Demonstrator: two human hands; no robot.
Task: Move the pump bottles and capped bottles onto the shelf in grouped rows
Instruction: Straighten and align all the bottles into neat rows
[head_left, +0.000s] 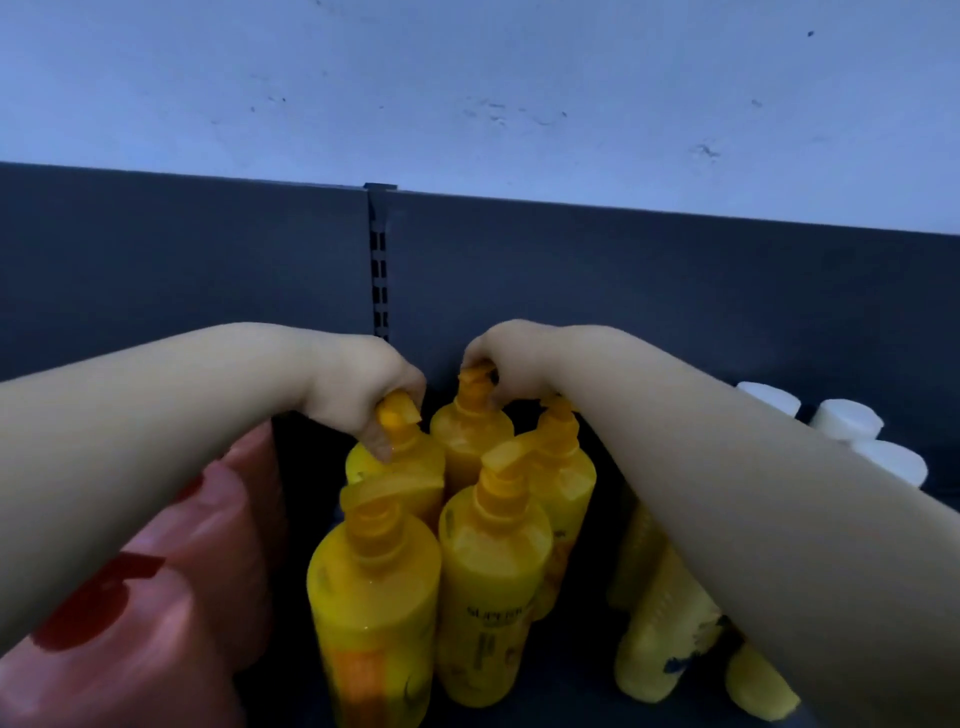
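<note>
A pale wall (519, 78), dotted with small scuff marks (704, 150), rises behind a dark grey back panel (675, 291). A slotted upright (378, 260) splits the panel into two sections. The shelf (582, 680) base is dark. The light is dim and bluish.

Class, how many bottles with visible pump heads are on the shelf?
5: back-left bottle in the left hand, back-middle bottle in the right hand, third bottle beside it, front-left bottle, front-right bottle. Yellow bottles under the right arm may add more.
</note>
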